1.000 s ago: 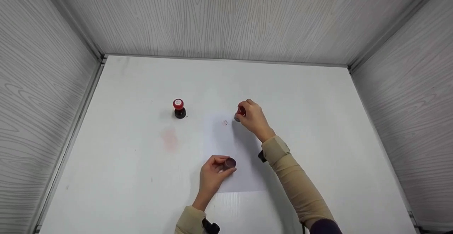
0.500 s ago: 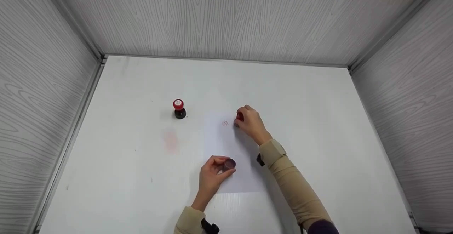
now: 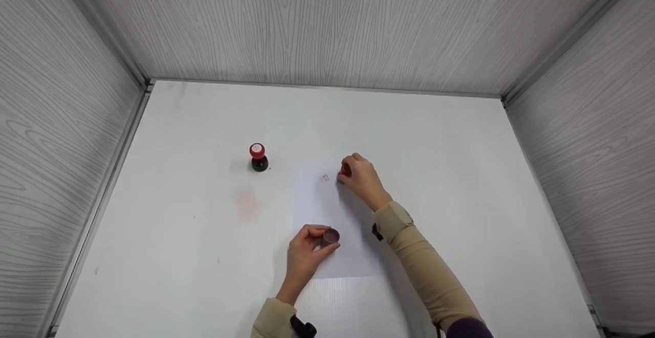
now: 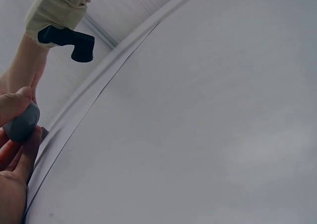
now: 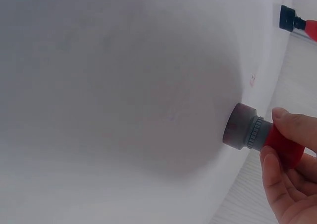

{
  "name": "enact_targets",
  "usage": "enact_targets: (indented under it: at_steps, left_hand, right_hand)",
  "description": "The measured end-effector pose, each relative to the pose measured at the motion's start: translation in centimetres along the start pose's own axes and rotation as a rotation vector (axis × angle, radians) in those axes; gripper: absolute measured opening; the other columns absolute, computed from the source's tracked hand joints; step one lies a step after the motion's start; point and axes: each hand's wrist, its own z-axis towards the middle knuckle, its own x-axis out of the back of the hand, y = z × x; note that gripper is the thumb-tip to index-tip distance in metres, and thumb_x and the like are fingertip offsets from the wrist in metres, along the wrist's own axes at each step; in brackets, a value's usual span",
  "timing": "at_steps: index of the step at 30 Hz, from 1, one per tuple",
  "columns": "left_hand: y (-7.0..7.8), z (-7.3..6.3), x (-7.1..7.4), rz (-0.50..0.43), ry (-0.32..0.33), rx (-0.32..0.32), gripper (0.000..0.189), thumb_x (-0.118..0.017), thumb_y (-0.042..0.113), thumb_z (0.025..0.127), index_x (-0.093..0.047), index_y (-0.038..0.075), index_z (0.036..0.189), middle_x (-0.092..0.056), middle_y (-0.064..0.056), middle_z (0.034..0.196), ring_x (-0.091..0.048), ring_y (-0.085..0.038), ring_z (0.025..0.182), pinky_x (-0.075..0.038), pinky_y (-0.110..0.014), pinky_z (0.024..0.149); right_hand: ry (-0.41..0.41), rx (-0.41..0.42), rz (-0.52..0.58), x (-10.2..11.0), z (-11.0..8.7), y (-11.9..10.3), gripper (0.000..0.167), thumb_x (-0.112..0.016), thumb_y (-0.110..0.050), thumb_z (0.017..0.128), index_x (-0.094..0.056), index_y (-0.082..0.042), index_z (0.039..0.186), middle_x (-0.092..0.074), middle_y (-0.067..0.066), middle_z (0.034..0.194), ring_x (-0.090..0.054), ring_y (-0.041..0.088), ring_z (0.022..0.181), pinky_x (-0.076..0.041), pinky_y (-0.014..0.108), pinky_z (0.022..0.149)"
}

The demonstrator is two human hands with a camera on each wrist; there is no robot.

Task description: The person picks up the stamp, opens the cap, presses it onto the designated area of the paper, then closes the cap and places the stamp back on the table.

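Observation:
My right hand (image 3: 364,182) pinches the red handle of a stamp (image 5: 242,127). In the right wrist view the stamp's grey base stands right at the surface of a white paper sheet (image 3: 353,261). Just left of it, a small red stamped mark (image 3: 325,178) shows on the paper. My left hand (image 3: 302,258) holds a dark round cap (image 3: 331,236) between thumb and fingers, its hollow side facing up, over the lower part of the sheet. From the left wrist view, the cap (image 4: 22,122) appears grey and rounded.
A second stamp (image 3: 259,160), with a red knob and black base, stands upright left of the paper. A faint pink smear (image 3: 246,202) stains the white table (image 3: 179,276). Grey wood-grain panels (image 3: 327,31) wall the table at the back and both sides.
My right hand has come down slightly toward the paper with the stamp, then stays nearly still. The left hand and its cap hold their place.

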Motion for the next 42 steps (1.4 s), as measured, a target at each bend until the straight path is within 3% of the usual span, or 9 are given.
enact_targets:
  at_steps: [6,9,13,24,36,42]
  left_hand:
    - [-0.3,-0.2,0.0,-0.007,0.000,0.004,0.038,-0.085,-0.006,0.071,-0.059,-0.009,0.098,-0.066,-0.020,0.111,-0.065,-0.031,0.107,-0.054,-0.035,0.091]
    - [-0.3,-0.2,0.0,-0.017,0.002,-0.001,0.038,-0.085,-0.007,0.071,-0.059,-0.010,0.098,-0.065,-0.021,0.111,-0.065,-0.031,0.108,-0.054,-0.035,0.091]
    - [-0.3,0.0,-0.1,-0.026,-0.001,0.000,0.038,-0.084,-0.008,0.071,-0.058,-0.011,0.098,-0.065,-0.022,0.111,-0.065,-0.032,0.108,-0.054,-0.035,0.091]
    - [-0.3,0.0,-0.1,-0.008,-0.006,0.025,0.037,-0.084,-0.006,0.072,-0.059,-0.008,0.099,-0.065,-0.019,0.112,-0.065,-0.030,0.108,-0.054,-0.034,0.092]
    - [-0.7,0.1,0.0,-0.008,0.007,0.037,0.036,-0.085,-0.004,0.073,-0.060,-0.005,0.099,-0.065,-0.017,0.112,-0.065,-0.028,0.109,-0.053,-0.032,0.093]
    - [-0.1,0.0,0.0,-0.020,0.004,0.027,0.037,-0.085,-0.005,0.072,-0.058,-0.010,0.098,-0.065,-0.021,0.112,-0.065,-0.032,0.108,-0.054,-0.035,0.092]
  right_hand:
    - [-0.038,-0.001,0.012,0.7,0.0,-0.4,0.026,-0.073,-0.022,0.091,-0.070,0.002,0.100,-0.061,0.011,0.092,-0.058,0.022,0.080,-0.051,0.035,0.069]
    - [-0.036,0.009,-0.012,1.2,0.2,-0.7,0.030,-0.070,-0.024,0.094,-0.071,0.004,0.103,-0.062,0.013,0.092,-0.059,0.024,0.078,-0.052,0.037,0.069]
    - [-0.025,0.016,-0.042,1.8,0.4,-1.0,0.030,-0.072,-0.017,0.092,-0.070,0.008,0.110,-0.066,0.018,0.096,-0.064,0.028,0.084,-0.055,0.039,0.075]
    - [-0.068,-0.023,-0.056,2.1,1.4,-1.9,0.007,-0.076,-0.002,0.085,-0.074,0.004,0.086,-0.067,0.016,0.086,-0.065,0.030,0.084,-0.055,0.039,0.075]
    - [-0.149,-0.113,-0.062,1.9,2.1,-2.3,0.008,-0.074,-0.003,0.087,-0.077,0.003,0.082,-0.068,0.014,0.088,-0.062,0.021,0.079,-0.053,0.034,0.068]
    - [-0.160,-0.102,-0.088,1.8,2.0,-2.4,0.010,-0.075,-0.003,0.087,-0.077,0.002,0.079,-0.069,0.014,0.088,-0.063,0.023,0.081,-0.053,0.034,0.069]
